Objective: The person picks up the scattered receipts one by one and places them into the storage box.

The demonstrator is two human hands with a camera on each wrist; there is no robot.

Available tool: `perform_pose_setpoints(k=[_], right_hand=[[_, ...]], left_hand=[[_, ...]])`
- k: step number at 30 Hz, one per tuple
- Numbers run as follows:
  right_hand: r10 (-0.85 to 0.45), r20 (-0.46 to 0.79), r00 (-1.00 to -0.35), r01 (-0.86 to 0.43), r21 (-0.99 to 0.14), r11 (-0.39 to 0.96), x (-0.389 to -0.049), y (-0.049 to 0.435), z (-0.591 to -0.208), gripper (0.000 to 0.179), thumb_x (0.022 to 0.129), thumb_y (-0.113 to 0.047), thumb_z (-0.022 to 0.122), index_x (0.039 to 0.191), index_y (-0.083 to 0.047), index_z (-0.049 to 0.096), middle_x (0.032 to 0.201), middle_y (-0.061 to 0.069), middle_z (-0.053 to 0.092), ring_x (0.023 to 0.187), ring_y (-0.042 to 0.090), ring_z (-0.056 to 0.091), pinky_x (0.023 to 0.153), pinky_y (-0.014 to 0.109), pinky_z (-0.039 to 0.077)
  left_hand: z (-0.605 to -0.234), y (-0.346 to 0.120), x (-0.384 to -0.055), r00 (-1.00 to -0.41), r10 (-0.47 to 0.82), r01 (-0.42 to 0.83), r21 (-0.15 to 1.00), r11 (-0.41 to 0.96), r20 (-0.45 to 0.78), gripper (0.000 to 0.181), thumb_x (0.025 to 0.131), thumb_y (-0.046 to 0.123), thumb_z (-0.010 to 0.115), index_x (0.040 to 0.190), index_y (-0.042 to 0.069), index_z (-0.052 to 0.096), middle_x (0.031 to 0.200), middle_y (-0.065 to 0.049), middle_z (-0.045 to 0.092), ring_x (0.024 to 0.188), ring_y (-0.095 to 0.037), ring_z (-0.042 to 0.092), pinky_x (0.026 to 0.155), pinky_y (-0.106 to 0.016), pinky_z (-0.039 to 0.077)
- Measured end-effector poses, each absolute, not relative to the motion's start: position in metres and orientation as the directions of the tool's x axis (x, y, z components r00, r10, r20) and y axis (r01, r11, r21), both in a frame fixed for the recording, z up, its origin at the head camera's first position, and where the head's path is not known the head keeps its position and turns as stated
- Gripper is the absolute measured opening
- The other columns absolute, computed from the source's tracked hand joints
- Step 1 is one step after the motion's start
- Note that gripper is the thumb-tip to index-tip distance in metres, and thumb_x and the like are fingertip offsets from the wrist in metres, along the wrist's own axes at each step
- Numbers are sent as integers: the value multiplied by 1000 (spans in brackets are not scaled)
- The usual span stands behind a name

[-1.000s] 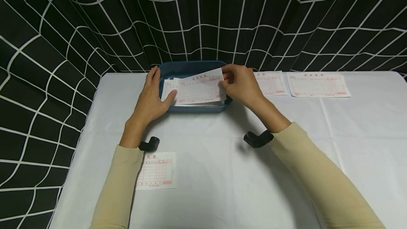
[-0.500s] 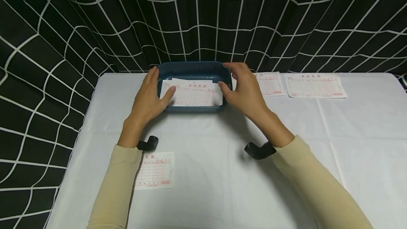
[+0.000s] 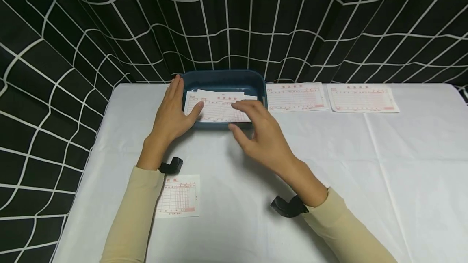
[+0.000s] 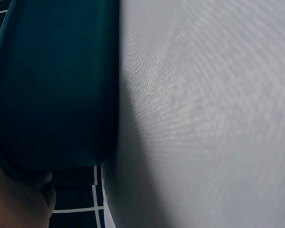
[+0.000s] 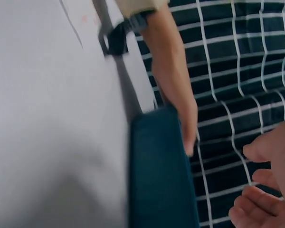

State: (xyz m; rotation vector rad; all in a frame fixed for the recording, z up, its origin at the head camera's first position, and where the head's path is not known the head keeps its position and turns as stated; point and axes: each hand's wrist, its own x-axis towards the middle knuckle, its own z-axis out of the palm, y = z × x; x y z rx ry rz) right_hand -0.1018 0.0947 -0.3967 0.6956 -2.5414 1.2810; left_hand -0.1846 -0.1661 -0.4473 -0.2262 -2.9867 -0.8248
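In the head view a dark blue plastic tub (image 3: 223, 77) holds several white receipt slips (image 3: 219, 108) printed in red, lying flat inside. My left hand (image 3: 170, 115) grips the tub's left end, fingers along the outside of the wall, thumb over the rim above the slips. In the left wrist view the fingertips (image 4: 46, 183) show beyond the tub's end. My right hand (image 3: 263, 137) hovers at the tub's front right, thumb and fingers spread with nothing between them. In the right wrist view its loosely bent fingers (image 5: 256, 202) appear at the lower right.
Two more receipt slips lie right of the tub: a near slip (image 3: 297, 96) and a farther slip (image 3: 363, 98). A wider-gridded slip (image 3: 179, 196) lies by the left forearm, partly covered. The table has a white cloth (image 3: 329, 149); a black curtain with white grid (image 3: 234, 19) hangs behind.
My right hand has let go of a receipt slip, which now lies on the pile in the tub, and has moved toward me and left. The left hand has stayed on the tub.
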Motion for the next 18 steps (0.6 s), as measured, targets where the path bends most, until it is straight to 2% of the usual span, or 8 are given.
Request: perform_pose_setpoints(k=[1, 7, 11, 18], right_hand=[[-333, 385, -861, -506, -708, 492, -97, 91, -398, 46, 96, -13, 76, 139, -2, 65, 138, 12, 66, 133, 26, 62, 115, 44, 50], [-427, 297, -854, -475, -779, 409, -70, 72, -418, 41, 96, -14, 76, 135, -6, 68, 135, 7, 69, 131, 21, 65, 114, 42, 52], [-494, 226, -840, -462, -775, 432, -57, 59, -431, 42, 96, -18, 77, 135, -7, 67, 137, 5, 68, 133, 20, 64, 117, 41, 50], [-574, 135, -808, -488, -700, 522, -35, 38, -441, 49, 97, -26, 76, 141, -8, 64, 141, 5, 65, 137, 20, 60, 118, 39, 49]], left_hand=[[-447, -166, -184, -989, 129, 149, 508, 848, 75, 97, 99, 54, 60, 168, 0, 18, 180, -13, 12, 168, -34, 14, 136, -52, 18], [-450, -165, -185, -986, 134, 166, 519, 839, 99, 98, 99, 55, 62, 168, 0, 18, 179, -15, 16, 167, -33, 19, 133, -54, 26], [-449, -165, -185, -987, 131, 162, 521, 838, 96, 98, 99, 55, 62, 169, 1, 18, 179, -13, 15, 167, -32, 17, 133, -53, 25], [-448, -167, -183, -987, 134, 163, 529, 833, 93, 98, 99, 54, 61, 169, 2, 17, 180, -13, 13, 168, -32, 14, 134, -54, 23]])
